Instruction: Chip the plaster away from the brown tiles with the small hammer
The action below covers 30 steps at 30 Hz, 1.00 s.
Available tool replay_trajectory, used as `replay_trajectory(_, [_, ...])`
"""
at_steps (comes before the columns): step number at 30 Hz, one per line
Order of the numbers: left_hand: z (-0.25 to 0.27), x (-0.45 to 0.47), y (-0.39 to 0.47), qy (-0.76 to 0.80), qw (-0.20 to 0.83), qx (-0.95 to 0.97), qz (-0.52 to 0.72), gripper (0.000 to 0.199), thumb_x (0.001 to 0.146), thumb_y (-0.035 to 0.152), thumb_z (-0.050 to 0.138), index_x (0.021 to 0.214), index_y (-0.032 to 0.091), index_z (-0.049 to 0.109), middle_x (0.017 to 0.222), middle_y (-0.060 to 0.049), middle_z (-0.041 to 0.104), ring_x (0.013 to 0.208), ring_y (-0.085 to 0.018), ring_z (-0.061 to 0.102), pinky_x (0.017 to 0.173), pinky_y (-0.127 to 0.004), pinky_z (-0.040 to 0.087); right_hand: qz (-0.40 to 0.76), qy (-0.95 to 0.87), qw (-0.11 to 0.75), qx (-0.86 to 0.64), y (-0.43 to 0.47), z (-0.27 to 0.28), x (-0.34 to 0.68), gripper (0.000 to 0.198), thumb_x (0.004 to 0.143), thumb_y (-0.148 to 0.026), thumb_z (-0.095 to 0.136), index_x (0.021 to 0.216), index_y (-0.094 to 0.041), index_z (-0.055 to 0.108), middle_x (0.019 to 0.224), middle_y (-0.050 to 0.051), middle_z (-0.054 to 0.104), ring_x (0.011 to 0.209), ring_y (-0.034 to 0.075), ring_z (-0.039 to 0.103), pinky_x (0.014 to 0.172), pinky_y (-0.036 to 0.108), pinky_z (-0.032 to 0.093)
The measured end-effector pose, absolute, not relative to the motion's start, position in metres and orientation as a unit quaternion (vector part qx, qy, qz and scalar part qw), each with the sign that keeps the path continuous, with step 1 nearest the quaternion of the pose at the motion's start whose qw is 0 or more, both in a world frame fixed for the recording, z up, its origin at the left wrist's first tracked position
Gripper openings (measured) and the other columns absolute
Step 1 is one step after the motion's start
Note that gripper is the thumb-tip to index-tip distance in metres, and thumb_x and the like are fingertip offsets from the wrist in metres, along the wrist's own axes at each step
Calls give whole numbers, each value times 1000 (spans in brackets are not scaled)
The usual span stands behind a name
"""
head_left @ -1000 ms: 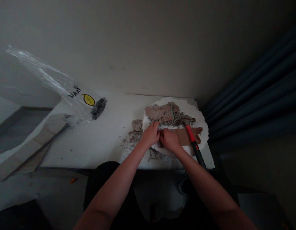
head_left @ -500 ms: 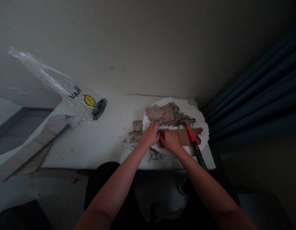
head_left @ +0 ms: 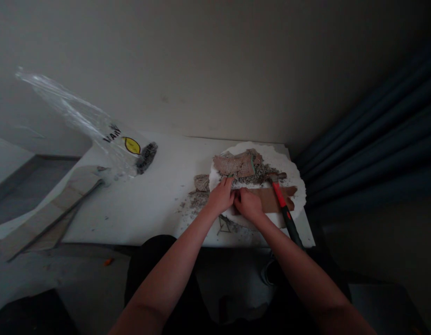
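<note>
My left hand (head_left: 220,197) and my right hand (head_left: 249,204) are close together over the left end of a flat brown strip (head_left: 267,200), perhaps cardboard. The fingers of both hands are bent; whatever is between them is too small and dark to make out. Under the strip lies a round white sheet with a ragged edge (head_left: 295,174). A hammer (head_left: 281,199) with a red and black handle rests across the strip, right of my right hand. Beyond my hands lie a rough brownish slab (head_left: 232,165) and grey crumbs (head_left: 248,178).
A smaller rough piece (head_left: 201,182) and scattered grit (head_left: 198,199) lie left of the sheet on the white table (head_left: 149,200). Farther left stand a clear plastic bag (head_left: 111,139) with dark contents and a bent board (head_left: 51,209). A dark curtain (head_left: 376,125) hangs at the right.
The whole view has shifted very slightly. Both hands stay at the left end of the brown strip, with only small finger movement; the hammer lies as before.
</note>
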State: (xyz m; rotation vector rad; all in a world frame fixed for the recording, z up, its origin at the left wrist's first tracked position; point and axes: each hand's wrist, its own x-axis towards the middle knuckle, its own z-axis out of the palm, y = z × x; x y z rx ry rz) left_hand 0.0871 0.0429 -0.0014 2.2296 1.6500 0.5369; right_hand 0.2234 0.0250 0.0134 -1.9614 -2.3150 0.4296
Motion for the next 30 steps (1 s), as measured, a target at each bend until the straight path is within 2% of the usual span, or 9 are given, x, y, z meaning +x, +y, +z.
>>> replay_trajectory(15, [-2,87,43,574,156,782,185,44,89,24,46,131,17,40,129,-14,51,115,-25,56,97,-40,49,154,-778,51,-607,27,13,229,17,94,-28,48,100,-16,59,100,11,67,84,23,65,68,30,43])
replay_trajectory(19, [-1,87,42,577,159,780,184,45,88,23,47,132,17,39,128,-14,52,116,-25,56,97,-39,49,170,-788,121,-579,30,9,236,10,89,-23,51,95,-17,56,99,10,64,79,21,60,67,29,41])
replay_trajectory(22, [0,86,42,577,156,780,186,45,88,24,47,131,18,39,128,-13,52,115,-25,57,95,-40,50,189,-769,228,-566,36,5,244,3,83,-17,52,83,-19,53,89,6,61,78,19,56,68,28,40])
replay_trajectory(25, [0,86,42,576,155,780,190,44,89,25,47,131,17,39,129,-13,52,115,-26,57,96,-40,50,229,-722,330,-563,45,3,254,6,80,-15,54,78,-20,50,80,3,58,76,18,55,69,27,41])
replay_trajectory(27, [-1,86,42,574,156,781,189,44,89,25,47,132,16,39,129,-14,52,116,-26,56,96,-40,50,264,-704,350,-559,49,2,258,5,81,-18,55,79,-20,51,77,1,57,71,17,55,67,27,41])
replay_trajectory(30, [-1,86,42,573,153,783,187,44,89,25,47,132,17,39,129,-14,52,116,-26,56,96,-40,50,300,-732,308,-528,48,1,258,4,84,-19,56,81,-19,54,76,0,59,69,16,55,66,26,40])
